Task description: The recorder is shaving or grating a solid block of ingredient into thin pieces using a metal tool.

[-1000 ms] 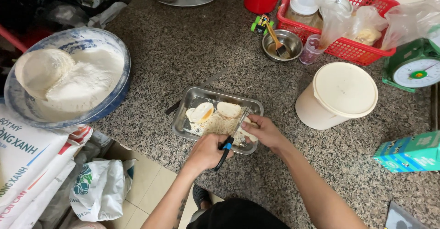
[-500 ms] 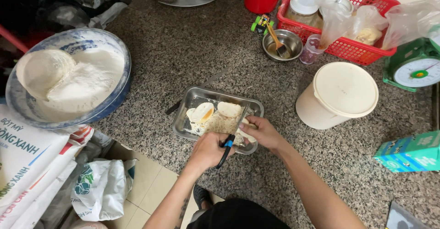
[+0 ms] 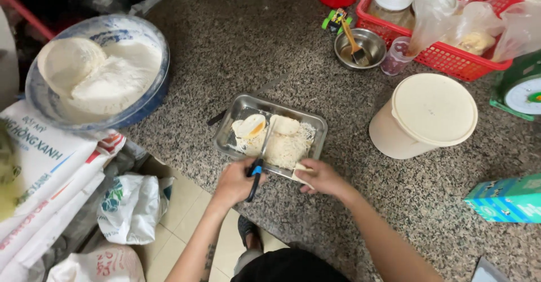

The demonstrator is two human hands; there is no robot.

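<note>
On the speckled stone table (image 3: pixel 282 51), a metal tray (image 3: pixel 234 115) holds shredded white filling (image 3: pixel 284 146) and a pale dough round (image 3: pixel 249 127). The left hand (image 3: pixel 234 181) has its grip closed around a black-and-blue-handled knife (image 3: pixel 258 164) reaching into the tray; the right hand (image 3: pixel 320 177) pinches the tray's near rim. A lidded cream tub (image 3: pixel 428 115) stands nearby.

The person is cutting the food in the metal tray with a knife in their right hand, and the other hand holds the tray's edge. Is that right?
Not quite. The knife is in the left hand, not the right. The head view shows the right hand at the near edge of the metal tray, while the blade lies across the pale food inside it. The rest is right.
</note>
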